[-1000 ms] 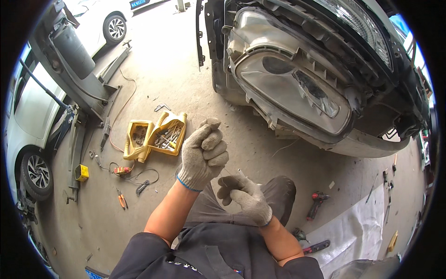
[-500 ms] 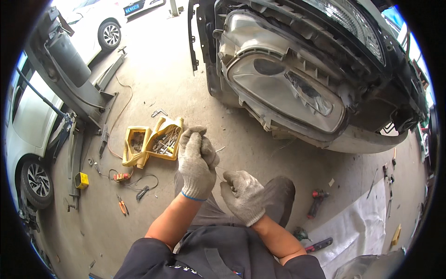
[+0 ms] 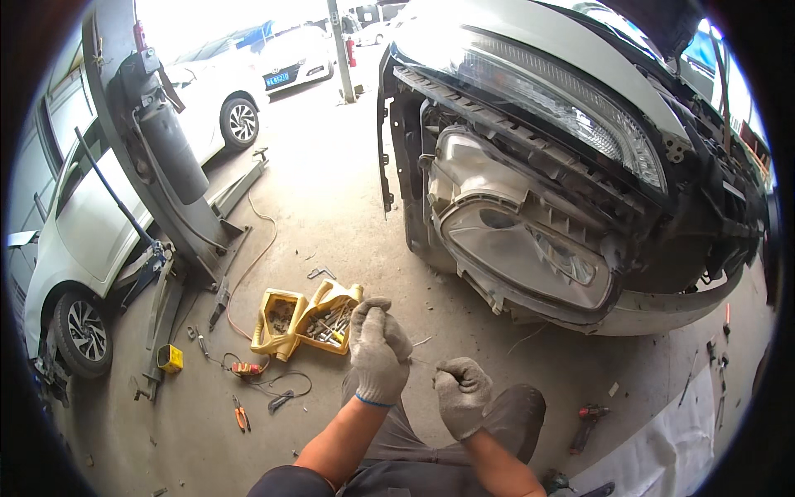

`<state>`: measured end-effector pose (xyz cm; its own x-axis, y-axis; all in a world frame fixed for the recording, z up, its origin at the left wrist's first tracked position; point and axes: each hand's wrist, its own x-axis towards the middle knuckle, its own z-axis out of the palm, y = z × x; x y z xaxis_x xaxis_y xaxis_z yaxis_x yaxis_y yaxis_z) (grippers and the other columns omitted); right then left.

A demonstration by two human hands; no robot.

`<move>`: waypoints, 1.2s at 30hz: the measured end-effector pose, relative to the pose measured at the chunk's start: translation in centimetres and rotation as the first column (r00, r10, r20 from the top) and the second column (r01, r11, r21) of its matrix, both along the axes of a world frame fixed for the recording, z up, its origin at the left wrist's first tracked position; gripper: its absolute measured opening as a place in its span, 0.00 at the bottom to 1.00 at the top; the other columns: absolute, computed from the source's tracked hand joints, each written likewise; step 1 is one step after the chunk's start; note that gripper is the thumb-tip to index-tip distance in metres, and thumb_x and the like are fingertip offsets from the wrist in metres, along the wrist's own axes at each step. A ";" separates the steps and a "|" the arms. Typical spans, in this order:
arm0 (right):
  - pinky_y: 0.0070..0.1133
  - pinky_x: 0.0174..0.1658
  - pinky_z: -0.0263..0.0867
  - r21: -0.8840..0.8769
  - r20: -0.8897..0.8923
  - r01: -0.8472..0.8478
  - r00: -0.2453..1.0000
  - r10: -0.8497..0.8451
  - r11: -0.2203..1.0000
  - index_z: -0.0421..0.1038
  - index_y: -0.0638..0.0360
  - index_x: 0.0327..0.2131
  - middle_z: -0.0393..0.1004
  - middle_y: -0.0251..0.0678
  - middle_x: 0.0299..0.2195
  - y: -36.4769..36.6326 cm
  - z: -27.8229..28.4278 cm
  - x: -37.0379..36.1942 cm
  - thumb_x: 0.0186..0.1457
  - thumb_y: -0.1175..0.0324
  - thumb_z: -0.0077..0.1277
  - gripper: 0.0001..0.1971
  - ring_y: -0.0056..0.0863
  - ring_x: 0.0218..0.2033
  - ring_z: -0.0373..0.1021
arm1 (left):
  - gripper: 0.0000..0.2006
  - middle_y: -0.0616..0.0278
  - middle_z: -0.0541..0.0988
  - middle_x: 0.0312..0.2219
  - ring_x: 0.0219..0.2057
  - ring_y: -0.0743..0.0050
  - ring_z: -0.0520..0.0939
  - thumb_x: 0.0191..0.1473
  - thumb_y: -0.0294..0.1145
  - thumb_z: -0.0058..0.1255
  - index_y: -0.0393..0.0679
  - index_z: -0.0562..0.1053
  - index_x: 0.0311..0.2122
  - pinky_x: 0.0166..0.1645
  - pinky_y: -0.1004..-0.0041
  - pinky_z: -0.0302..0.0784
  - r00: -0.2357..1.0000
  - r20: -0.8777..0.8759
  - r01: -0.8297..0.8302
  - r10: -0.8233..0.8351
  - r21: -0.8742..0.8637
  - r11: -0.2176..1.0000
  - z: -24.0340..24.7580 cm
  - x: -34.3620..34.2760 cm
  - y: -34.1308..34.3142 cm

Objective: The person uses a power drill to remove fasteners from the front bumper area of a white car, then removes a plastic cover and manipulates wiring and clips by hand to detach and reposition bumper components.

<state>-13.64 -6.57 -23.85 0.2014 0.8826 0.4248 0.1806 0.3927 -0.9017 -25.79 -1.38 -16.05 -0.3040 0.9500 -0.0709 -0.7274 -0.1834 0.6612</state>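
Note:
My left hand (image 3: 380, 352), in a grey knit glove with a blue cuff edge, is raised over my lap with its fingers closed. Lower and to the right, my gloved right hand (image 3: 462, 399) is curled closed too, apart from the left. A faint thin line shows between the hands; what the fingers hold is too small to make out. Just beyond the left hand on the floor sit two cut-open yellow containers, one (image 3: 356, 291) filled with bolts and small metal parts, the other (image 3: 263, 340) with dark small pieces.
At the right stands a car front with its bumper off, headlight (image 3: 571, 108) and a detached lamp housing (image 3: 513, 240) showing. Pliers (image 3: 240, 414), a cable (image 3: 286, 401), a yellow box (image 3: 170, 358) and a red-black power tool (image 3: 588, 427) lie about. A lift post (image 3: 178, 157) rises at left.
The view has tilted up, so the cars and floor sit lower in the picture. My right hand's fingers have curled in more tightly. My left hand stays closed.

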 end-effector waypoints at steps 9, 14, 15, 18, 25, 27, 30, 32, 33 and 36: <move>0.19 0.32 0.71 -0.149 0.072 -0.084 0.993 0.095 0.985 0.73 0.64 0.32 0.76 0.34 0.26 0.7 1.6 1.3 0.51 0.79 0.51 0.04 0.18 0.27 0.73 | 0.07 0.73 0.60 0.16 0.13 0.86 0.55 0.66 0.31 0.38 0.47 0.71 0.42 0.16 0.80 0.48 0.988 0.021 -0.153 0.152 0.066 0.986 1.5 -3.4 1.7; 0.22 0.31 0.70 -0.138 0.447 -0.169 0.868 0.214 0.976 0.76 0.63 0.34 0.77 0.33 0.26 1.9 6.2 0.9 0.52 0.61 0.58 0.14 0.19 0.26 0.73 | 0.07 0.72 0.61 0.16 0.13 0.86 0.56 0.66 0.30 0.39 0.44 0.71 0.42 0.17 0.80 0.50 0.979 -0.124 -0.137 0.164 0.203 0.970 2.2 -2.1 0.6; 0.21 0.30 0.70 -0.269 0.301 -0.242 0.898 0.320 0.932 0.76 0.63 0.34 0.76 0.32 0.25 2.3 6.0 0.9 0.53 0.60 0.57 0.14 0.19 0.25 0.72 | 0.07 0.71 0.61 0.16 0.13 0.86 0.56 0.66 0.30 0.39 0.44 0.71 0.42 0.17 0.80 0.50 0.973 -0.161 -0.127 0.167 0.236 0.963 2.2 -2.0 0.4; 0.17 0.27 0.66 -0.517 -0.297 -0.560 0.826 0.479 0.647 0.76 0.63 0.33 0.74 0.29 0.23 3.3 5.7 1.0 0.60 0.58 0.51 0.16 0.17 0.23 0.69 | 0.07 0.71 0.62 0.16 0.13 0.86 0.56 0.66 0.30 0.39 0.43 0.71 0.42 0.17 0.80 0.51 0.971 -0.190 -0.078 0.142 0.310 0.947 2.3 -1.6 -0.1; 0.16 0.28 0.65 -0.300 -0.550 -0.633 0.726 0.412 0.714 0.75 0.66 0.34 0.74 0.33 0.23 0.9 4.9 0.5 0.62 0.67 0.45 0.12 0.16 0.23 0.68 | 0.10 0.74 0.59 0.15 0.12 0.88 0.53 0.68 0.33 0.37 0.47 0.72 0.42 0.15 0.81 0.49 0.987 0.121 0.076 -0.104 0.212 0.974 2.8 -2.7 0.2; 0.17 0.27 0.65 -0.278 -0.471 -0.615 0.756 0.453 0.737 0.75 0.67 0.34 0.74 0.34 0.24 0.2 4.0 0.9 0.62 0.70 0.44 0.11 0.16 0.23 0.68 | 0.10 0.75 0.58 0.15 0.12 0.88 0.52 0.68 0.34 0.36 0.48 0.72 0.43 0.14 0.81 0.48 0.973 0.151 0.133 -0.174 0.248 0.960 2.6 -3.0 0.3; 0.18 0.28 0.66 -0.327 -0.311 -0.456 0.879 0.361 0.828 0.75 0.67 0.34 0.75 0.33 0.24 0.4 3.2 3.4 0.61 0.72 0.46 0.09 0.16 0.25 0.69 | 0.13 0.75 0.58 0.14 0.11 0.88 0.53 0.69 0.35 0.36 0.45 0.73 0.47 0.13 0.82 0.48 0.980 0.100 0.125 -0.170 0.353 0.927 2.8 -4.9 0.7; 0.24 0.32 0.69 -0.143 -0.064 -0.276 0.961 0.269 0.951 0.76 0.62 0.37 0.77 0.36 0.26 1.0 3.0 3.9 0.55 0.70 0.54 0.07 0.24 0.27 0.73 | 0.15 0.74 0.58 0.14 0.10 0.87 0.53 0.69 0.35 0.34 0.42 0.73 0.50 0.13 0.82 0.49 0.973 0.075 0.164 -0.219 0.440 0.883 2.6 -5.0 0.7; 0.25 0.33 0.69 -0.029 0.095 -0.232 0.968 0.233 0.972 0.75 0.61 0.37 0.76 0.38 0.27 1.4 3.7 3.9 0.54 0.70 0.55 0.08 0.28 0.28 0.74 | 0.15 0.73 0.58 0.14 0.10 0.87 0.54 0.69 0.35 0.34 0.42 0.72 0.50 0.13 0.81 0.50 0.970 0.067 0.178 -0.234 0.465 0.867 2.7 -4.8 0.4; 0.32 0.36 0.71 0.212 0.415 -0.212 0.903 0.109 0.954 0.73 0.57 0.40 0.76 0.42 0.32 1.8 6.9 3.4 0.49 0.70 0.59 0.13 0.45 0.32 0.74 | 0.16 0.73 0.58 0.14 0.11 0.87 0.54 0.69 0.36 0.34 0.41 0.71 0.52 0.14 0.81 0.51 0.961 0.025 0.222 -0.277 0.531 0.818 3.0 -4.6 -0.1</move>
<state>-10.26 -4.75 -16.97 -0.1640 0.7449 0.6466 0.4163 0.6466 -0.6392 -30.36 -1.52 -13.00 -0.0694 0.8967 0.4371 -0.8502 -0.2823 0.4443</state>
